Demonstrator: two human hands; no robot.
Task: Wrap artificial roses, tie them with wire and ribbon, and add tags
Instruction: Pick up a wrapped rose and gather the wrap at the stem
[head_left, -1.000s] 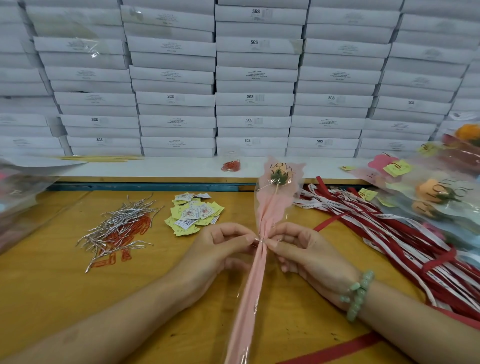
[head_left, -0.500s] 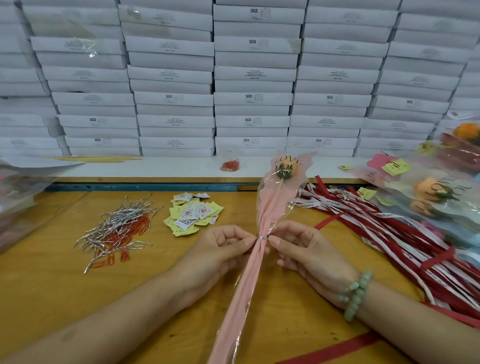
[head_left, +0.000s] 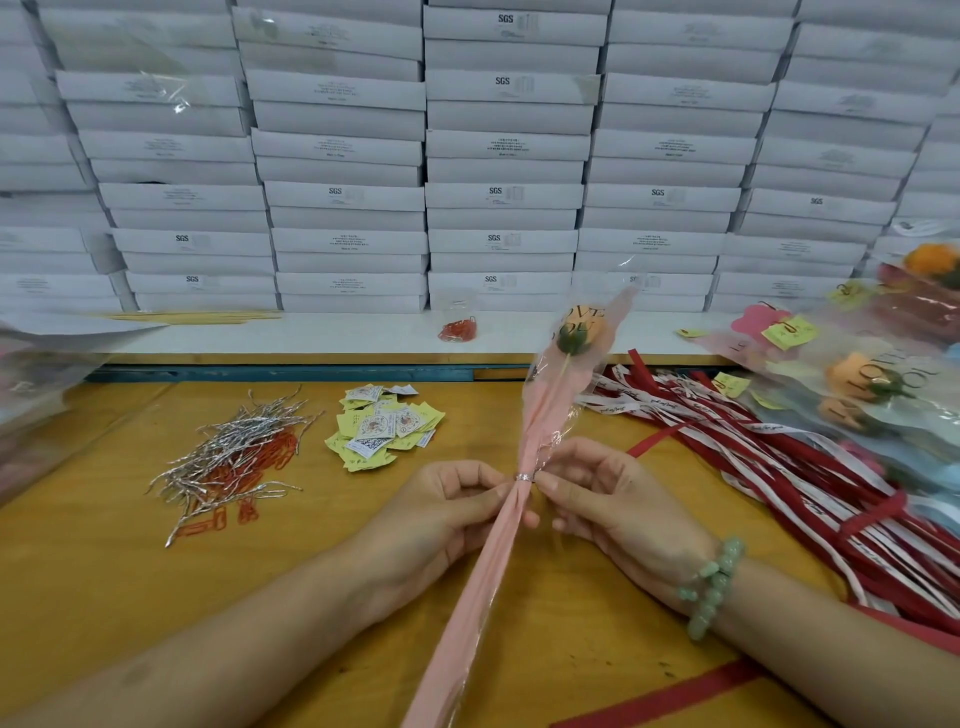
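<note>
A single orange rose (head_left: 575, 335) in a pink and clear wrapper (head_left: 498, 551) lies diagonally over the wooden table, its head tilted up to the right. A silver wire tie (head_left: 524, 477) circles the wrapper's gathered neck. My left hand (head_left: 441, 512) pinches the wrapper just left of the tie. On the other side, my right hand (head_left: 597, 493) pinches the wrapper at the wire with thumb and forefinger. Silver wire ties and red clips (head_left: 234, 457) lie in a heap at the left, paper tags (head_left: 384, 426) beside them, and red and white ribbons (head_left: 769, 457) at the right.
Stacked white boxes (head_left: 498, 156) form a wall behind a white shelf. Finished wrapped roses (head_left: 862, 384) pile up at the far right. A small bag of red clips (head_left: 458, 327) sits on the shelf. Clear wrapping sheets (head_left: 36, 384) lie at the left edge.
The rose head has swung to the right and the lower end of the wrapper to the left. Both hands stay pinched at the wire, which now shows as a closed silver band.
</note>
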